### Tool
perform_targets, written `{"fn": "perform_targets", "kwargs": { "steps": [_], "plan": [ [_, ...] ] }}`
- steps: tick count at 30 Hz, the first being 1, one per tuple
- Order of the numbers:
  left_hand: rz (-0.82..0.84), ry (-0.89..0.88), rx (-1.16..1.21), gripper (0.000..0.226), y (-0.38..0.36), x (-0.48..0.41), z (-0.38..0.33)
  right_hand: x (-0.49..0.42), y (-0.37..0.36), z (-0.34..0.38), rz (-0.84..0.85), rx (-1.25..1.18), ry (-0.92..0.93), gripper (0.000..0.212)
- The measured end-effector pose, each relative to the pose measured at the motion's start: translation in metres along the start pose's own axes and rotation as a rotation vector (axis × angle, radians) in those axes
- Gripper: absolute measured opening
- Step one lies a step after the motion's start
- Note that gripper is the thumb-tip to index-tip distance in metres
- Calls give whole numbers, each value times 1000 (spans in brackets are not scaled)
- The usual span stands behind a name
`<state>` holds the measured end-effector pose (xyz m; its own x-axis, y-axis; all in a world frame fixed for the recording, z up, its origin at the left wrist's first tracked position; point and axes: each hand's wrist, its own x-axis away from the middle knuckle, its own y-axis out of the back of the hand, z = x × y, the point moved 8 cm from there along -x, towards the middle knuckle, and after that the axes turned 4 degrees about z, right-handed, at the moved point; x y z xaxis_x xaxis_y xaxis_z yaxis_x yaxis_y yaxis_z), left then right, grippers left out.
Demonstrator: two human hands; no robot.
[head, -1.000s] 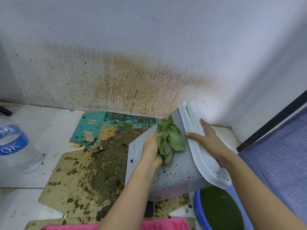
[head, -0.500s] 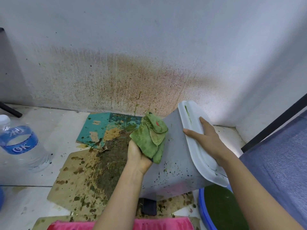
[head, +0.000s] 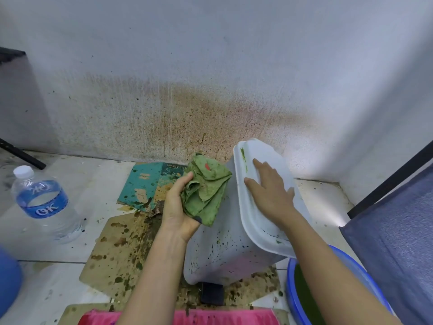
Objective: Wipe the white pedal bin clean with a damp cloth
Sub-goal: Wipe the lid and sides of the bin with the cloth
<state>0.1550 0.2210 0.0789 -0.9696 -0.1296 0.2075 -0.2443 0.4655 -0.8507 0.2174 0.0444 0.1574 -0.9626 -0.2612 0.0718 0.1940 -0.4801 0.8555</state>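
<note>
The white pedal bin [head: 225, 249] stands tilted on stained cardboard, its front speckled with dark green spots and its black pedal [head: 212, 293] at the bottom. Its lid [head: 262, 221] is closed, with green smears near the top edge. My right hand [head: 269, 191] lies flat on the lid, fingers straight. My left hand [head: 178, 205] holds a crumpled green cloth [head: 206, 188], palm up, just left of the bin's upper front. The cloth is lifted off the bin's surface.
A stained wall stands right behind. Dirty cardboard sheets [head: 117, 249] and a teal carton [head: 143, 184] cover the floor. A water bottle [head: 44, 202] stands at left. A blue basin [head: 304, 299] with green water sits at right, beside a blue-grey fabric panel [head: 396, 242].
My left hand has drawn the cloth up and left, off the bin's front, and turned palm up. My right hand stays on the lid.
</note>
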Motion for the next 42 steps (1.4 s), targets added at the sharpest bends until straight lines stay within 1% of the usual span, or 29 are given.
{"fn": "perform_targets", "kwargs": {
  "steps": [2,4,8,10,11,12,14,15,16,18,20,21,23,25,26,27,28,31,32,34,36,38,42],
  "plan": [
    [-23,-8,-59,24,0,3,-16,-1,-14,20,24,86,18,57],
    [-56,-16,-89,25,2,9,-29,0,-29,41,42,155,43,57],
    [-75,-51,-42,36,9,22,-53,2,-55,74,86,253,61,57],
    [-70,-63,-19,39,13,31,-63,4,-61,88,73,242,78,55],
    [-74,-65,-8,39,17,35,-68,7,-62,97,53,162,108,54],
    [-78,-66,-3,39,20,40,-72,12,-61,107,32,6,163,53],
    [-57,-58,-8,38,23,52,-78,27,-59,130,44,-408,328,49],
    [-41,-48,-14,37,23,57,-80,34,-58,140,69,-537,400,51],
    [-30,-42,-22,37,23,63,-83,41,-59,149,94,-597,448,60],
    [-18,-41,-43,41,24,75,-88,46,-61,157,121,-614,489,78],
    [-24,-46,-82,50,27,85,-93,48,-62,163,119,-570,507,85],
    [-27,-46,-108,53,28,91,-95,50,-61,166,108,-534,520,84],
    [-28,-36,-156,58,28,100,-98,55,-58,170,70,-462,545,72],
    [-26,-30,-184,61,28,107,-100,57,-56,169,43,-456,521,54],
    [-25,-26,-184,62,28,109,-101,58,-54,168,55,-511,496,40],
    [-27,-21,-170,61,29,112,-101,58,-51,166,76,-611,467,23],
    [-29,-14,-141,58,30,114,-102,57,-47,162,94,-726,418,12],
    [19,21,-26,42,33,122,-102,51,-36,143,113,-1025,176,20],
    [54,38,0,41,33,125,-101,50,-34,139,138,-1088,111,20],
    [104,65,8,40,31,128,-99,49,-32,136,199,-1148,51,19],
    [110,74,-41,43,31,131,-99,50,-29,137,210,-1134,30,14],
    [83,67,-139,43,31,132,-99,50,-26,137,182,-1088,28,13],
    [-81,28,-452,30,47,132,-100,52,-21,139,168,-1004,14,14]
  ]
}}
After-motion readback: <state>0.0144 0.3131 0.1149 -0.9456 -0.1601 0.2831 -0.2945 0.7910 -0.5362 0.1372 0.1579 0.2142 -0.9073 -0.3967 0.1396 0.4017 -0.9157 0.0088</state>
